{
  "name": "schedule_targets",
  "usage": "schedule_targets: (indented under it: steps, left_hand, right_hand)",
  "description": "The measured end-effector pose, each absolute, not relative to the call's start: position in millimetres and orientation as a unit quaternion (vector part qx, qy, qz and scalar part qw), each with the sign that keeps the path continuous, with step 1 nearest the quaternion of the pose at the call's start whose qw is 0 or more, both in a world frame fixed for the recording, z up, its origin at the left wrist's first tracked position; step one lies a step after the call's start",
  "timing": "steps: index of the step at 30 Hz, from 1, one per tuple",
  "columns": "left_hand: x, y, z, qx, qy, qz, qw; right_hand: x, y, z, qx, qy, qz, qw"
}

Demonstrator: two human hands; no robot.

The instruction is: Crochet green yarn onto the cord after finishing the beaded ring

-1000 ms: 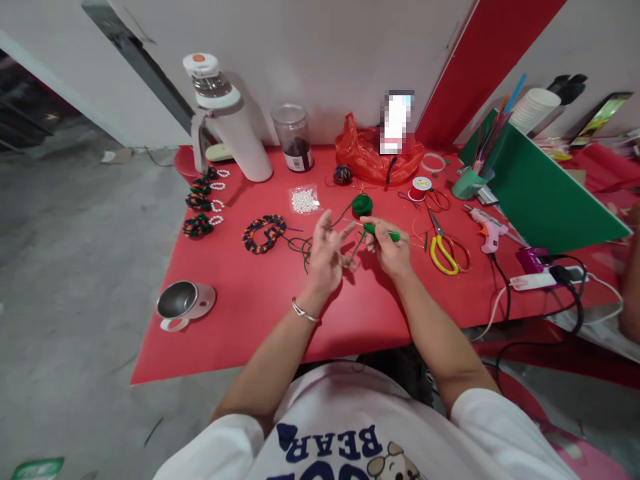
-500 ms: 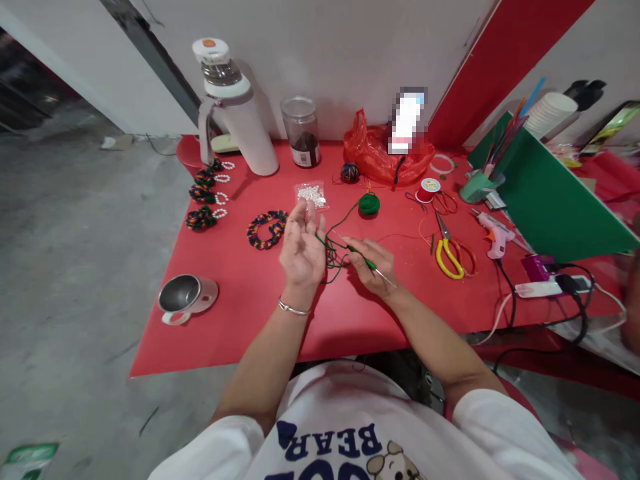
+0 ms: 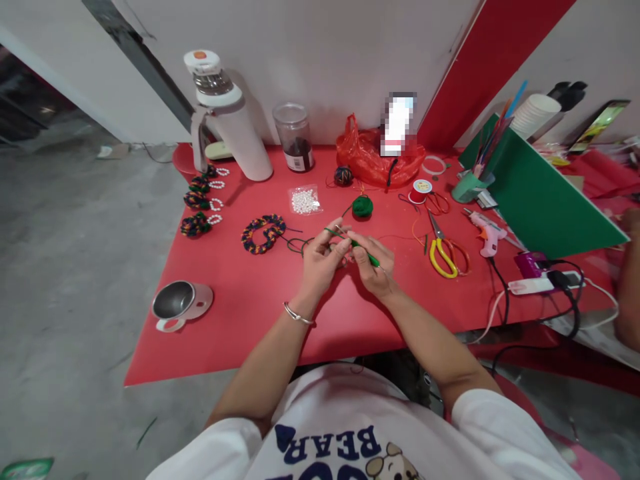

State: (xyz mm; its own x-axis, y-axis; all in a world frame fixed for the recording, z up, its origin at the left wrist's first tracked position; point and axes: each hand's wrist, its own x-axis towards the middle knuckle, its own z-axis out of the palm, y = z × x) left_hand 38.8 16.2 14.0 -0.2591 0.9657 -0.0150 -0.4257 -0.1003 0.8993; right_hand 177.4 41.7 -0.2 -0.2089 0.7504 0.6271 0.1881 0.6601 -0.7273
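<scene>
My right hand (image 3: pixel 375 265) is closed around a crochet hook (image 3: pixel 372 259) with a green grip; its tip end is hidden at the fingers. Green yarn (image 3: pixel 332 231) runs over the fingers of my left hand (image 3: pixel 321 263), which pinches the strand close to the hook. The two hands meet at their fingertips above the red table. Behind them lies the green yarn ball (image 3: pixel 363 207), with a strand leading to my left hand. A loose length of dark yarn (image 3: pixel 295 245) trails left of my hand, beside a multicoloured crocheted ring (image 3: pixel 263 233).
A bag of white beads (image 3: pixel 305 200) and a dark yarn ball (image 3: pixel 343 175) lie farther back. To the right are scissors (image 3: pixel 443 253), red thread (image 3: pixel 421 191) and a pink glue gun (image 3: pixel 486 235) with cables. A mug (image 3: pixel 183 301) stands at left, a tall bottle (image 3: pixel 240 137) behind.
My left hand has turned from palm-up with spread fingers to a pinch on the yarn and moved right. My right hand with the crochet hook now meets it.
</scene>
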Motion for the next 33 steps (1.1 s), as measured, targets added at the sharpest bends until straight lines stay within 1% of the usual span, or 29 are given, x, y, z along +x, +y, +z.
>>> schedule_targets:
  steps: [2, 4, 10, 19, 24, 33]
  left_hand:
    - [41.9, 17.4, 14.7, 0.263, 0.371, 0.674, 0.582]
    - [41.7, 18.7, 15.3, 0.232, 0.351, 0.682, 0.598]
    - [35.5, 21.0, 20.0, 0.199, 0.388, 0.687, 0.581]
    - [34.9, 20.1, 23.8, 0.188, 0.39, 0.689, 0.581]
    - [33.5, 22.0, 23.1, 0.171, 0.375, 0.698, 0.586]
    - [29.5, 25.1, 20.1, 0.134, 0.396, 0.696, 0.584]
  right_hand:
    - [175.5, 41.7, -3.0, -0.314, -0.738, 0.272, 0.532]
    - [174.9, 42.9, -5.0, -0.307, -0.748, 0.273, 0.521]
    - [178.4, 50.7, -4.1, -0.298, -0.761, 0.201, 0.54]
    - [175.6, 51.0, -4.4, -0.288, -0.763, 0.221, 0.535]
    - [176.6, 52.1, -5.6, -0.312, -0.764, 0.219, 0.521]
    - [174.0, 53.9, -9.9, -0.269, -0.779, 0.208, 0.526]
